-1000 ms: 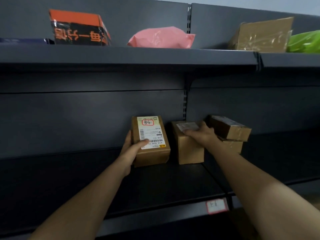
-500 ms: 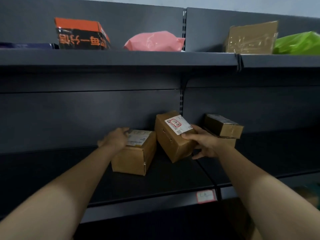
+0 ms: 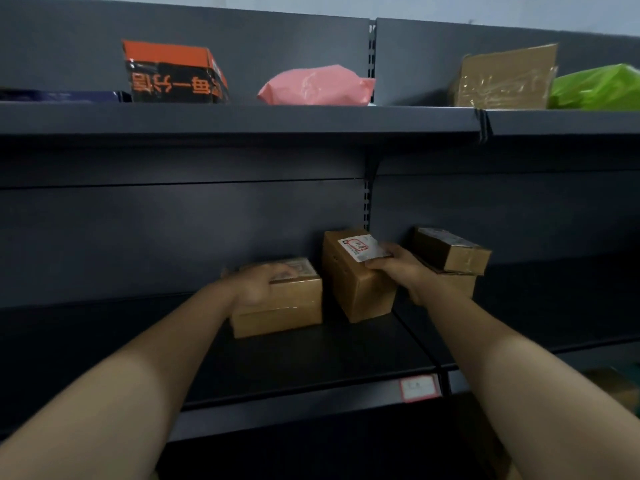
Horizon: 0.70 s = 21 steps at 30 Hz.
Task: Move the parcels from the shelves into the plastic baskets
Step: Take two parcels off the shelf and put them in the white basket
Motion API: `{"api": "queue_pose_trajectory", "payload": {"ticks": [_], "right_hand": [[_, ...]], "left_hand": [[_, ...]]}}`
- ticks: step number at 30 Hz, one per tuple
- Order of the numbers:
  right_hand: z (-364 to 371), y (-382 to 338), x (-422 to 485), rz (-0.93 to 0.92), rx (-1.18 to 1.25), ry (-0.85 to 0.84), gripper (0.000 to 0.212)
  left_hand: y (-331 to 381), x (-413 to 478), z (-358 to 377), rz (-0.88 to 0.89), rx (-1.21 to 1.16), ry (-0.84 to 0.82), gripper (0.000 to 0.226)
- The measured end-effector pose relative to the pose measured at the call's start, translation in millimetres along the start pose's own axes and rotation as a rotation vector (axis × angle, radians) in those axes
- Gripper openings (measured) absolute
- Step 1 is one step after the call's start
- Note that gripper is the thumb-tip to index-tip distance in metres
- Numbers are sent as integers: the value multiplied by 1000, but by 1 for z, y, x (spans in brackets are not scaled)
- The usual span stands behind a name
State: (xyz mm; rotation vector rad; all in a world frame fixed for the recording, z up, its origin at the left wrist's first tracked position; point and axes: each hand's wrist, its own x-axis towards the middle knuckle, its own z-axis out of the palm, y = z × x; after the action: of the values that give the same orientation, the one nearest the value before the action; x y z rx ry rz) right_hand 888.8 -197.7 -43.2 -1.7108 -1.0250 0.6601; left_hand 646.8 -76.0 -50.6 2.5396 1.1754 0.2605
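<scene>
On the dark middle shelf (image 3: 311,355) two brown cardboard parcels stand side by side. My left hand (image 3: 258,284) grips the top of the flat left parcel (image 3: 284,310), which lies label up. My right hand (image 3: 403,271) holds the taller right parcel (image 3: 353,285) at its right top edge; it is tilted, with a white label with a red mark facing up. No basket is in view.
Two more small brown parcels (image 3: 450,254) are stacked behind my right hand. The top shelf carries an orange-and-black box (image 3: 173,74), a pink bag (image 3: 317,86), a taped cardboard parcel (image 3: 505,77) and a green bag (image 3: 595,88). A price tag (image 3: 417,388) marks the shelf edge.
My left hand laid the left parcel from upright down flat and moved it left. My right hand took hold of the right parcel and tilted it.
</scene>
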Motion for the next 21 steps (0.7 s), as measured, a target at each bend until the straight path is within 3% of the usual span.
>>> {"api": "queue_pose_trajectory", "payload": {"ticks": [3,4,7,8,13,18,21], "right_hand": [[14,-11,13,-25,-191,23,61],[20,-13,18,-32,-284,13,68],[44,-24,13,5,-544,-31,115],[52,-25,12,4,-609,-29,116],[66,-20,17,-108,-681,-13,87],[42,-12,17,-123,-528,-162,77],[27,-8,13,-159,-489,-271,71]], "left_hand": [[-23,-9,-6,-90,-46,233,43],[-30,-11,-5,-118,-71,276,36],[-34,-11,-2,-169,-114,307,19],[-32,-12,0,-172,-123,322,20],[-19,-13,8,-235,-89,385,10],[-32,-15,0,-99,-395,315,21],[-36,-16,7,-168,-462,467,12]]}}
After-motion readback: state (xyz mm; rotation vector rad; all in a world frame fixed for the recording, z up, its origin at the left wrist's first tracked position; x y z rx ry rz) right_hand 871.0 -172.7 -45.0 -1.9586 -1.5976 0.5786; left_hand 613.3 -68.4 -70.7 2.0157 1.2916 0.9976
